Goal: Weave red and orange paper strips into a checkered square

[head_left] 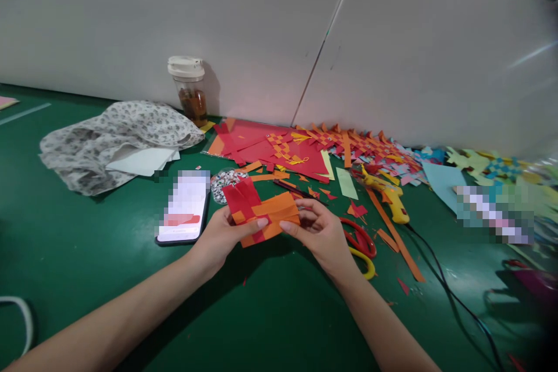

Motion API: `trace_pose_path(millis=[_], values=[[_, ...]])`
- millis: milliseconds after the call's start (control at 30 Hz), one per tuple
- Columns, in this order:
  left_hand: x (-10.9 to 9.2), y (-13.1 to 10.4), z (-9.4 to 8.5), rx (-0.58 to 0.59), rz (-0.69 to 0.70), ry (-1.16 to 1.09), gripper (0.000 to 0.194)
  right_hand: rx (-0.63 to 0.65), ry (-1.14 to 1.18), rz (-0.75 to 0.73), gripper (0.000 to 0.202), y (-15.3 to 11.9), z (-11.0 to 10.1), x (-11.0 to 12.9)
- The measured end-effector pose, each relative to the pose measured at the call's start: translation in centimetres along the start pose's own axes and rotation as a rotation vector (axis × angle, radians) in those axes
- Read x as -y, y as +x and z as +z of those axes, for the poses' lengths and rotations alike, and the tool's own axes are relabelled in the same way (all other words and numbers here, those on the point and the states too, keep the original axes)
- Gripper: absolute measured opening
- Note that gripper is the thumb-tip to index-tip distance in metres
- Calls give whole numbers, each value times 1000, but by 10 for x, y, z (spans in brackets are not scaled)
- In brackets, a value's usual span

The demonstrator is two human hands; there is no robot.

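Note:
A weave of red and orange paper strips [279,208] is held up between my two hands, above the green table. My left hand [226,232] pinches its left part, thumb across the spot where the strips cross. On the right side, my right hand [320,229] grips the orange end with thumb and fingertips. A red strip end sticks up at the upper left of the weave. Just behind it lies a round container of small black-and-white pieces [224,182]. Scissors with red and yellow handles [368,247] rest beside my right wrist, partly hidden by it.
A lit phone [185,209] lies left of my hands. Behind it are a patterned cloth [108,133] and a lidded cup [190,93]. A yellow glue gun [387,195] trails a black cord rightward. Red sheets [257,145], woven paper pieces [357,148] and scraps line the wall.

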State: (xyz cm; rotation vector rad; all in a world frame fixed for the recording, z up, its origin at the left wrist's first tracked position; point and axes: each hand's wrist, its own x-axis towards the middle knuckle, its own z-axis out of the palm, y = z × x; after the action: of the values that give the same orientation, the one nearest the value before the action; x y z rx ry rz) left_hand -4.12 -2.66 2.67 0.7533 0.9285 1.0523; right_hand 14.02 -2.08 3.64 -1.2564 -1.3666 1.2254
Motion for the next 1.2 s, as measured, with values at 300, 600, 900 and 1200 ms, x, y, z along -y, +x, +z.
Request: trace_pose_path(millis=[300,600,900,1200], values=[[0,-1,0,38,8,4,28,0,-5,-25,21,1,-1,-2],[-1,-3,2,50,30,116,40,-47,-38,2,22,2,0,-1],[-1,-3,1,-37,51,183,36,48,67,46,25,-1,2,-2],[1,-1,2,64,45,77,44,30,147,59,26,1,3,-1]])
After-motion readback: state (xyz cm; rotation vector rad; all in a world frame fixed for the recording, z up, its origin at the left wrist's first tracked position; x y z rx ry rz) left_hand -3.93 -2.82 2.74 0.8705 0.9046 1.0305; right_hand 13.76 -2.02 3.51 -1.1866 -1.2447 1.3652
